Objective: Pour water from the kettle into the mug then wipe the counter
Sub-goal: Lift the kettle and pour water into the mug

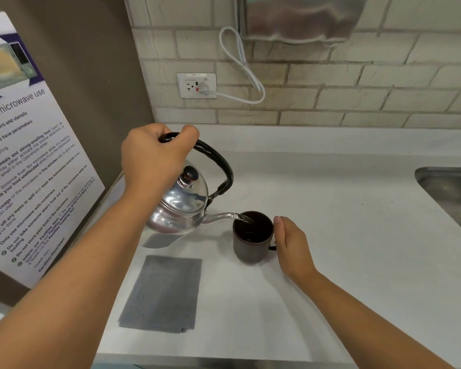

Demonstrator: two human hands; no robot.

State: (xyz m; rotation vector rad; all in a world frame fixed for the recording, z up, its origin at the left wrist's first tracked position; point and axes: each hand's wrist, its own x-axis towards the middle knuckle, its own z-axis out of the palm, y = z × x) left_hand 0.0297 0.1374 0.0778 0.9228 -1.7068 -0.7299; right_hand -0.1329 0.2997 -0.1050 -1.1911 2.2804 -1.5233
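My left hand (155, 155) grips the black handle of a shiny steel kettle (181, 206), which hangs tilted to the right above the white counter (343, 235). Water runs from its thin spout into a dark brown mug (250, 243) standing on the counter. My right hand (293, 243) rests against the mug's right side at its handle, fingers together; the handle is mostly hidden behind the hand. A grey folded cloth (163, 292) lies flat on the counter in front of the kettle.
A steel sink (453, 193) is set into the counter at the right. A brick-tiled wall with an outlet (196, 85) and a white cord stands behind. A microwave notice (24, 161) hangs on the left wall. A metal dispenser (301, 20) is mounted above.
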